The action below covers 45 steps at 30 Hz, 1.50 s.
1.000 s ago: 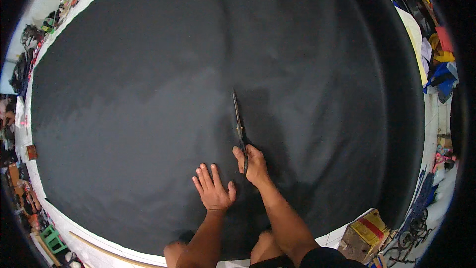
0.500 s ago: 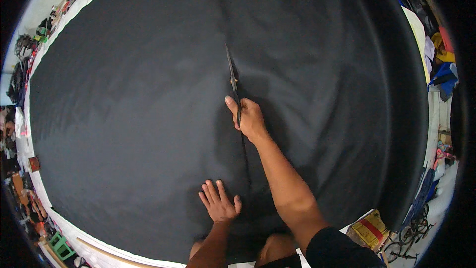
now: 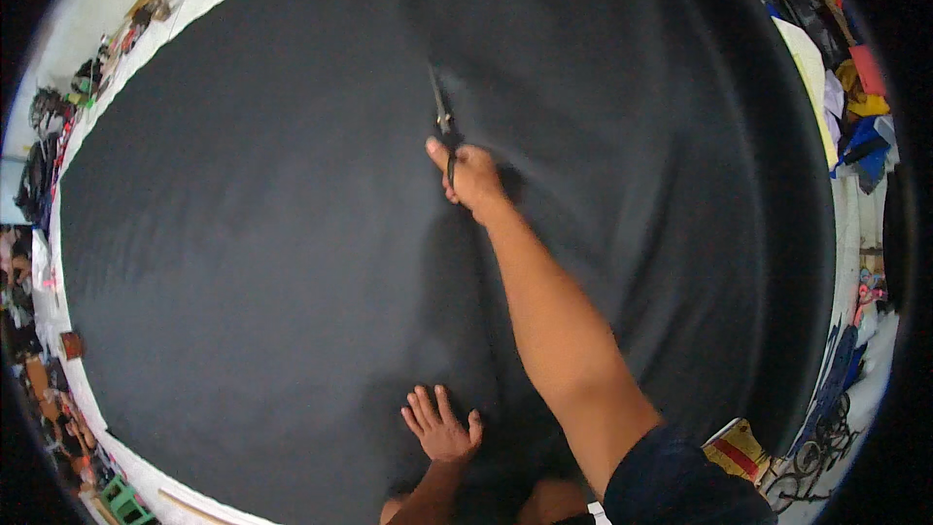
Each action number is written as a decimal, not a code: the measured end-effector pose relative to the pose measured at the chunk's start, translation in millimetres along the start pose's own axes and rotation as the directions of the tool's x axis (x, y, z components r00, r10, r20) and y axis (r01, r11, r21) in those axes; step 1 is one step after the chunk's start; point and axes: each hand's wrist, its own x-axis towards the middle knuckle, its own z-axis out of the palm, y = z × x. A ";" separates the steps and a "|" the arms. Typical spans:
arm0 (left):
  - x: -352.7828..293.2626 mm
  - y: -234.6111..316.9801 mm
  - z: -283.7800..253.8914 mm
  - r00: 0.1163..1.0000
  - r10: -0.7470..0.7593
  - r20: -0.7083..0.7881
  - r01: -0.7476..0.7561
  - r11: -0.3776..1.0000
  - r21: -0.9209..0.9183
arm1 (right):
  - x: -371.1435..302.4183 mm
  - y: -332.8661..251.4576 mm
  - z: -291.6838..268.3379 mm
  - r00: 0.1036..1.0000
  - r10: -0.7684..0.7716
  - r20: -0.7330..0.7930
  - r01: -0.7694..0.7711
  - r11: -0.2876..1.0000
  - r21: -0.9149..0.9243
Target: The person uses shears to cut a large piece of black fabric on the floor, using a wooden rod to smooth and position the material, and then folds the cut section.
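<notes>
A wide sheet of black fabric point(image 3: 262, 233) spreads under both hands. My right hand point(image 3: 474, 180) is closed round the handles of a pair of scissors point(image 3: 442, 107), whose blades point away from me along a dark line in the sheet. The thumb sits on the left of the handles, and the lower blade is hard to make out against the black. Nearer to me, my left hand point(image 3: 447, 431) lies flat on the fabric with its fingers spread, holding nothing.
Soft folds run through the fabric's right side, which ends in a thick rounded edge point(image 3: 787, 233). A yellow package with a red stripe point(image 3: 739, 449) lies at the near right. Mixed items and a green plastic stool point(image 3: 126, 501) line the left; coloured cloths point(image 3: 865, 146) lie at right.
My right hand has moved farther away with the scissors, along the dark line. The left hand remains flat and spread, and the whole view has shifted slightly.
</notes>
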 end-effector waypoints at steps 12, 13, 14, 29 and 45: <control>450.5 7.7 -50.6 0.939 -0.040 -0.342 0.074 0.993 0.088 | -5.4 -17.6 8.1 0.995 0.102 0.008 -0.102 0.994 0.047; 451.7 7.6 -46.3 0.943 -0.047 -0.330 0.078 0.994 0.079 | -5.9 -14.2 8.3 0.994 0.110 0.007 -0.110 0.993 0.048; 453.3 11.2 -44.9 0.950 -0.037 -0.310 0.066 0.994 0.083 | -4.1 -5.8 5.8 0.996 0.073 -0.040 -0.074 0.997 -0.005; 456.7 29.7 -62.9 0.986 -0.112 -0.120 0.118 0.992 0.046 | 163.8 -88.3 13.1 0.987 -0.010 -0.162 -0.015 0.989 -0.149; 456.6 30.1 -63.9 0.993 -0.119 -0.025 0.120 0.992 0.027 | 302.6 -175.9 7.2 0.999 -0.027 -0.038 0.027 0.999 0.021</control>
